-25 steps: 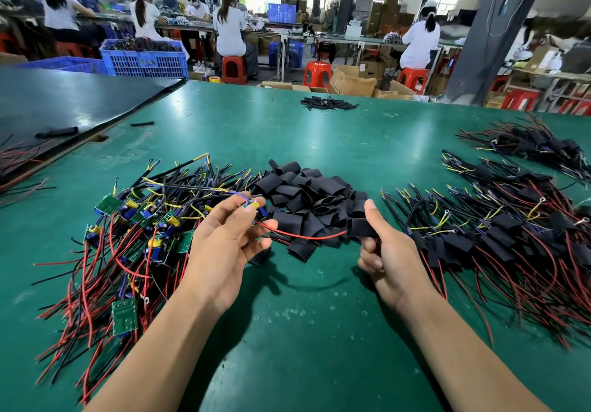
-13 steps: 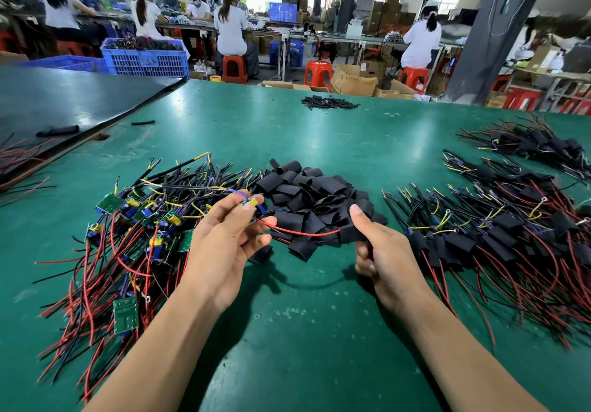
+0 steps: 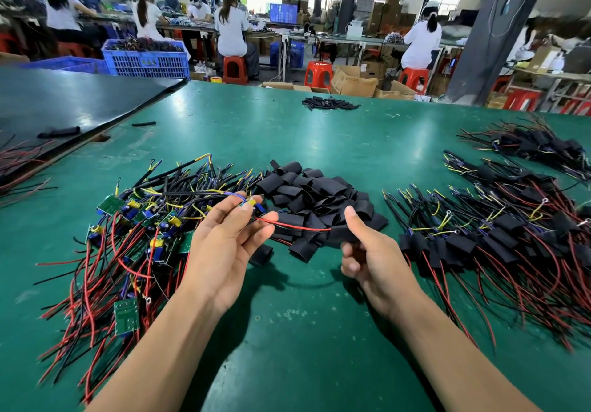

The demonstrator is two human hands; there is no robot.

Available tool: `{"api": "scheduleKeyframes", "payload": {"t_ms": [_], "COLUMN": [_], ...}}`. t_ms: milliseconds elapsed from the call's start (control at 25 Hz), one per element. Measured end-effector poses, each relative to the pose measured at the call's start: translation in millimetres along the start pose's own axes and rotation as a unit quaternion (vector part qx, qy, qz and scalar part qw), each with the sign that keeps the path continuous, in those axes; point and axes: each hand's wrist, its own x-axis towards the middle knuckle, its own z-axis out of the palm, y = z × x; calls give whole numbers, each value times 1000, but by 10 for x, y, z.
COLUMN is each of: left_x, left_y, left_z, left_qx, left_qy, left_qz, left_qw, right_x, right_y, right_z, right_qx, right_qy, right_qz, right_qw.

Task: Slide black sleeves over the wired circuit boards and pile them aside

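My left hand [image 3: 224, 245] pinches a wired circuit board [image 3: 252, 204] at its fingertips, over the right edge of a heap of bare boards with red and black wires [image 3: 128, 239]. The board's red wire [image 3: 300, 227] runs right into a black sleeve [image 3: 340, 235] that my right hand [image 3: 371, 251] grips, thumb up. Behind both hands lies a pile of loose black sleeves [image 3: 316, 197]. To the right spreads a pile of sleeved boards [image 3: 499, 242].
A green table [image 3: 319, 331] carries everything. A second sleeved pile [image 3: 537, 146] lies at the far right and a small black heap [image 3: 329, 103] near the far edge. A dark board [image 3: 64, 101] overlaps the left corner. People sit at benches beyond.
My right hand has moved left along the red wire with the sleeve, closing the gap to my left hand. My left hand has stayed in place.
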Motion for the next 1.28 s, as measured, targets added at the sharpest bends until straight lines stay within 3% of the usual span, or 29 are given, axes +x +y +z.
{"api": "scheduleKeyframes", "payload": {"t_ms": [240,360,480,720,1120,1280], "left_x": [-80,-162,-216,-202,-176,-178], "left_y": [-128,-208,-256,-210,-210,-237], "left_z": [82,142,178,159,145,153], "left_qx": [-28,35,103,63,32,49], "left_qy": [-24,-40,-40,-56,-68,-60], "left_qz": [-17,-12,-25,-66,-86,-57], "left_qw": [999,998,994,994,993,995], "right_x": [-50,-72,-97,-96,-89,-94], "right_y": [55,71,107,142,135,169], "right_z": [161,191,221,192,177,224], "right_qx": [117,129,107,-1,-2,15], "right_qy": [-35,-54,-84,-72,-107,-124], "right_qz": [52,38,-17,-146,-161,-140], "right_qw": [991,989,991,987,981,982]}}
